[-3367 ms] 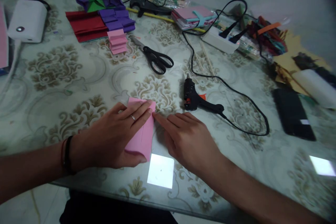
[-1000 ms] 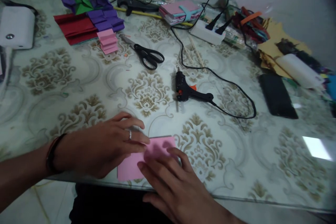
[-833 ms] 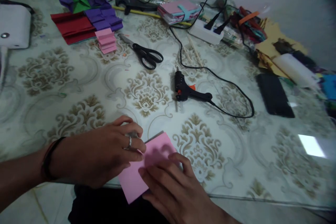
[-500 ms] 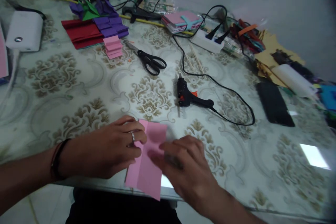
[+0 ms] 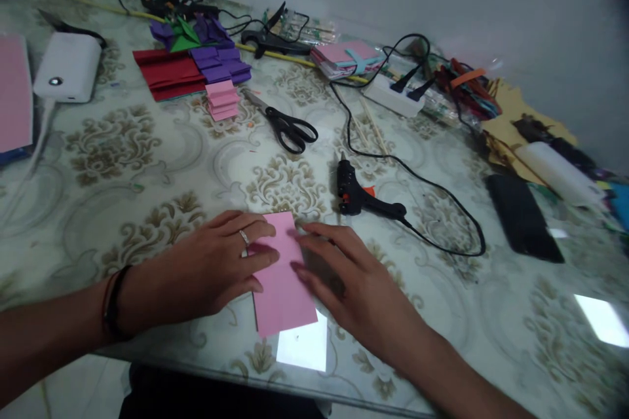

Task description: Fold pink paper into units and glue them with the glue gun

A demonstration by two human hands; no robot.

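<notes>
A rectangular piece of pink paper lies on the patterned tabletop in front of me, its long side running away from me. My left hand, with a ring and a dark bracelet, rests on the paper's left side; its fingers are spread over the surface and the thumb is at the left edge. At the right edge is my right hand, fingers stretched and apart, the fingertips at or just above the paper. Beyond my hands lie a black hot glue gun and black-handled scissors.
A small pleated pink paper sits beside folded red paper and purple paper. The glue gun's cord loops right, near a black phone. A white power bank stands left; a power strip lies at the back.
The pink paper has turned and now lies flat, looking narrower; the crease seen before no longer shows. My right hand's fingers have spread and straightened. The view has shifted slightly.
</notes>
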